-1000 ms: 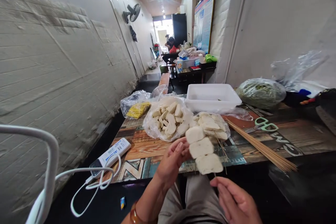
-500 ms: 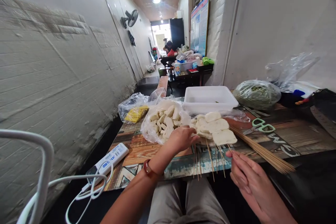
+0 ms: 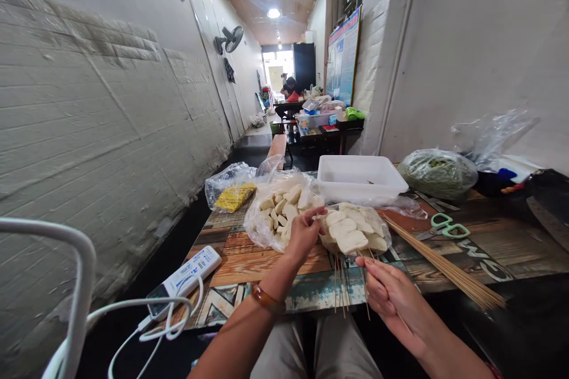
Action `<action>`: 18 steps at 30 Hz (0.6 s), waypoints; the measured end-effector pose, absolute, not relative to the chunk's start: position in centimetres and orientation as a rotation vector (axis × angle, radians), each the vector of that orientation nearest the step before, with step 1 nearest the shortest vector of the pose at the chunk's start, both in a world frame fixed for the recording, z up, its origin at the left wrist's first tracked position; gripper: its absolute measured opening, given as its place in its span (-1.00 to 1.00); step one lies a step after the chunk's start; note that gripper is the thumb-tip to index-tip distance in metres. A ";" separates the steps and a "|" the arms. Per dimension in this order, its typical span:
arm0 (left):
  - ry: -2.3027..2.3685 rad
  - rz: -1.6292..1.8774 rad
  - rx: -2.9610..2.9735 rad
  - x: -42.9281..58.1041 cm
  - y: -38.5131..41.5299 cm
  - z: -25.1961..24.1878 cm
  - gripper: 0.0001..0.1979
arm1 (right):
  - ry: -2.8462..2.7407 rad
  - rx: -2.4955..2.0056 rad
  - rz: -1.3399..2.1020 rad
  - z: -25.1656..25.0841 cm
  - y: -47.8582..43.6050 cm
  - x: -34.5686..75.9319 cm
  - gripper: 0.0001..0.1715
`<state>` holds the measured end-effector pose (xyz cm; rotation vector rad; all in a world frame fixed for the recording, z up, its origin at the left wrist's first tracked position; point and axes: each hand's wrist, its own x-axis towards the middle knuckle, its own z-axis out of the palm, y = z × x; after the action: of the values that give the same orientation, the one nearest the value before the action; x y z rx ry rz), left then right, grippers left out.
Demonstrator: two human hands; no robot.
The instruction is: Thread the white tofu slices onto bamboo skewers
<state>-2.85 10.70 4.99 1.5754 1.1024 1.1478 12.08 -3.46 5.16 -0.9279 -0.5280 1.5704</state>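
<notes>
My right hand (image 3: 391, 293) pinches a thin bamboo skewer (image 3: 362, 256) that runs up to the pale, flat slices of food (image 3: 351, 237) piled on a clear plastic bag. Other skewers (image 3: 340, 284) stick out from this pile over the table's front edge. My left hand (image 3: 306, 231) is at the pile's left side, index finger stretched out and fingers apart, with nothing visible in it. Left of that hand lies an open clear bag of thick pale pieces (image 3: 280, 213); whether the slices are tofu or bread I cannot tell.
Behind the pile stands a white plastic tub (image 3: 362, 174). To the right lie a bundle of skewers (image 3: 448, 266), green-handled scissors (image 3: 447, 226) and a bag of greens (image 3: 438, 173). A yellow packet (image 3: 235, 196) and a white power strip (image 3: 189, 275) are at left. A person (image 3: 291, 86) sits far back.
My right hand has moved left with its skewer, and the front slice now lies over the pile. My left hand has drawn up slightly, its index finger straighter. The view has shifted a little.
</notes>
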 end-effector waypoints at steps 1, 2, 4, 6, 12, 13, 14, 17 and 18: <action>1.066 1.153 1.544 -2.7 10.5 5.2 -0.55 | -0.527 -0.944 1.565 5.3 -3.4 11.8 -0.64; 1.021 1.157 1.504 -2.6 10.3 5.4 -0.54 | -0.528 -0.957 1.557 5.5 -3.3 11.6 -0.62; 0.915 1.154 1.407 -2.6 9.8 5.9 -0.53 | -0.530 -0.972 1.541 6.0 -3.0 11.0 -0.61; 0.831 1.133 1.328 -2.6 9.3 6.3 -0.51 | -0.532 -0.975 1.529 6.6 -2.6 10.5 -0.61; 0.774 1.087 1.285 -3.3 8.9 7.0 -0.43 | -0.534 -0.993 1.468 6.4 0.2 8.4 -0.68; 0.765 1.086 1.276 -3.4 8.9 7.0 -0.42 | -0.531 -1.005 1.460 5.9 0.6 8.0 -0.69; 0.755 1.087 1.267 -3.5 8.9 7.1 -0.42 | -0.530 -1.017 1.454 5.5 0.8 7.6 -0.68; 0.728 1.099 1.233 -3.8 8.9 7.1 -0.41 | -0.541 -1.045 1.449 4.0 0.8 6.8 -0.63; 0.722 1.105 1.222 -3.9 8.9 7.0 -0.40 | -0.548 -1.052 1.451 3.6 0.6 6.7 -0.61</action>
<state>-3.87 8.95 7.05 1.2218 0.7217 1.1048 6.68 0.61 3.63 -1.0523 -0.5475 1.4505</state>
